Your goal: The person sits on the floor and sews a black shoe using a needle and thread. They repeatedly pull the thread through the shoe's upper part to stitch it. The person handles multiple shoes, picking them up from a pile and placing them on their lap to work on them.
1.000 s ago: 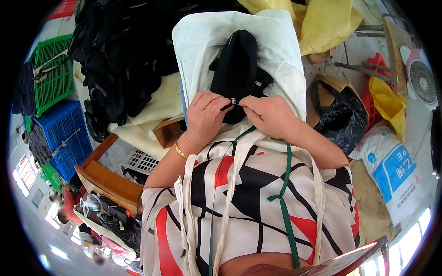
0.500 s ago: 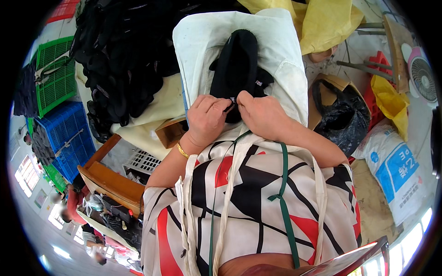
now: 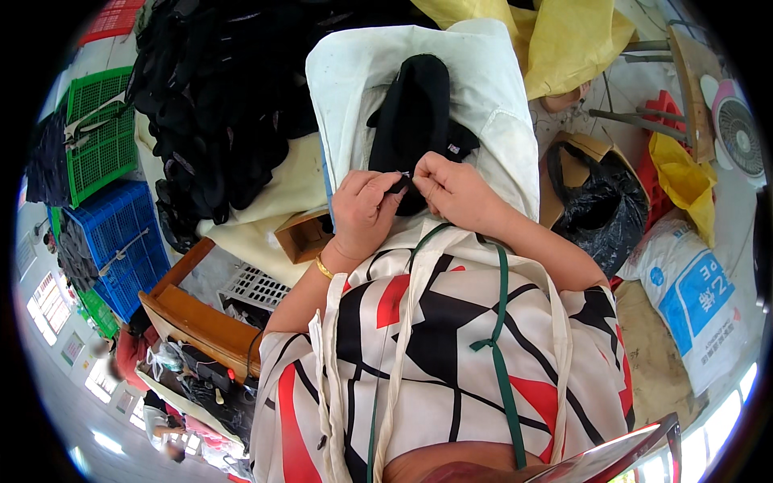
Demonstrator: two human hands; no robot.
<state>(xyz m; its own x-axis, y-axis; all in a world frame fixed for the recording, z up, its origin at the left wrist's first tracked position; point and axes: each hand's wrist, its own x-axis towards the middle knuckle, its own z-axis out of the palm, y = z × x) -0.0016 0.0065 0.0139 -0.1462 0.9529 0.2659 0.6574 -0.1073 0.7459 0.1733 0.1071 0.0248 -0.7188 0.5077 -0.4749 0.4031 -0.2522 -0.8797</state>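
A black cloth shoe [image 3: 412, 113] lies in my lap on a white cloth [image 3: 495, 88], its oval opening facing up. Its near end is pinched between the thumb and forefinger of my left hand [image 3: 360, 205]. Right beside it, my right hand [image 3: 460, 191] has its thumb and fingertips pressed together at the same end, where a tiny whitish spot shows. Whatever those right fingers hold is too small to make out. Another black piece [image 3: 461, 143] with a small pale label sticks out from under the shoe on the right.
A large heap of black shoes [image 3: 217, 105] fills the far left. Blue [image 3: 121, 241] and green crates [image 3: 101, 133] stand beyond it. At right are a cardboard box with a black plastic bag [image 3: 600, 201], a white-and-blue sack [image 3: 692, 290] and a fan [image 3: 737, 137]. A wooden drawer [image 3: 197, 326] is near left.
My right fingertips have lifted slightly and turned at the shoe's near end. My left hand has shifted a little to the right, still pinching the edge. The shoe has barely moved.
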